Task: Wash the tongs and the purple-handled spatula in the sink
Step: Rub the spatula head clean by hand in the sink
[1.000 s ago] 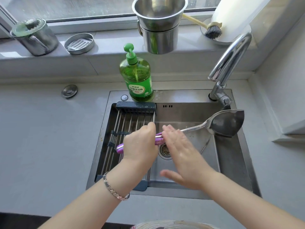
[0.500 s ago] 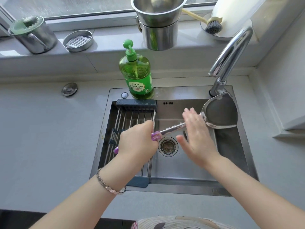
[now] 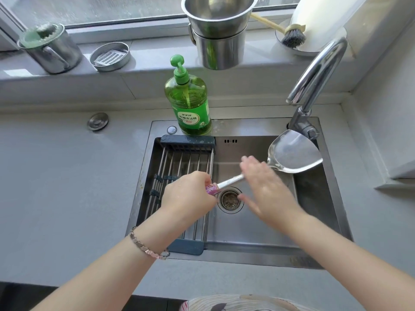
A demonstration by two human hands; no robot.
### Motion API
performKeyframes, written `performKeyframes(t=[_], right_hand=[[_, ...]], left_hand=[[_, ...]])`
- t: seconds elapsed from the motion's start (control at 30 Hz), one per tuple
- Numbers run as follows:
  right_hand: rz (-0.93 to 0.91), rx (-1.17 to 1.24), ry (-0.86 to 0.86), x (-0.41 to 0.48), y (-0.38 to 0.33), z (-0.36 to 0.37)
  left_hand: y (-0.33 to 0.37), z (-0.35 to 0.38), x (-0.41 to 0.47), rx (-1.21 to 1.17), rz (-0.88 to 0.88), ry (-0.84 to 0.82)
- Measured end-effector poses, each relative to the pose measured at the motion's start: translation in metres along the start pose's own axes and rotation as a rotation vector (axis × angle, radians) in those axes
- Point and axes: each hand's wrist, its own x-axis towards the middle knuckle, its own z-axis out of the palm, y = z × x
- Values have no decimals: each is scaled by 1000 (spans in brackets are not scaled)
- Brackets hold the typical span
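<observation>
A: Where is the spatula (image 3: 265, 168) right now?

B: You have it over the sink (image 3: 332, 176), slanting up from near the drain (image 3: 230, 199) toward the back right corner. Your left hand (image 3: 187, 194) is closed around the purple handle, so only a short purple stub shows past your fingers. The metal shaft runs up and to the right from there. The wide blade sits just in front of the faucet (image 3: 314, 86) base, close under the spout.

A: And your reading of my right hand?

B: Your right hand (image 3: 266, 187) lies flat and open over the shaft, fingers spread and pointing to the back left. It covers the middle of the shaft, between the handle and the blade. It is blurred, so I cannot tell whether the palm presses the metal or only hovers above it. It is not clasped around anything.

A: What else is in the basin?

B: A drying rack (image 3: 179, 167) spans the left half of the sink from front edge to back edge. Your left hand is above its right side. I cannot see the tongs anywhere in view.

A: And on the counter?

B: The green soap bottle (image 3: 187, 102) stands at the sink's back edge, left of centre. A small round metal cap (image 3: 97, 121) lies on the counter (image 3: 56, 187) well to the left of it.
</observation>
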Motion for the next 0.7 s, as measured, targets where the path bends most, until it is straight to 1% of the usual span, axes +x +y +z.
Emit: performKeyframes(t=[0.07, 0.17, 0.23, 0.3, 0.37, 0.43, 0.5, 0.53, 0.6, 0.63, 0.7], right_hand=[[75, -104, 38, -1, 26, -2], [-35, -146, 100, -4, 41, -9], [-110, -124, 86, -3, 41, -12], [-146, -105, 79, -1, 38, -10], [-200, -96, 100, 7, 27, -6], [-243, -68, 114, 19, 11, -4], [-252, -15, 53, 36, -4, -6], [-217, 34, -13, 46, -11, -10], [-74, 209, -197, 70, -14, -23], [9, 302, -263, 84, -14, -30], [176, 429, -238, 122, -12, -43]], left_hand=[[-6, -2, -1, 5, -6, -31], [-17, -4, -1, -29, 8, -145], [-20, -6, 0, -71, 19, -268], [-16, -4, 5, -60, 41, -375], [-8, 2, 13, -70, 52, -430], [0, 10, 23, -198, 35, -469], [2, 15, 32, -283, 33, -447], [-1, 14, 36, -294, 31, -405], [-11, 11, 41, -301, 11, -306], [-17, 7, 44, -286, -2, -261], [-30, -1, 49, -205, -27, -178]])
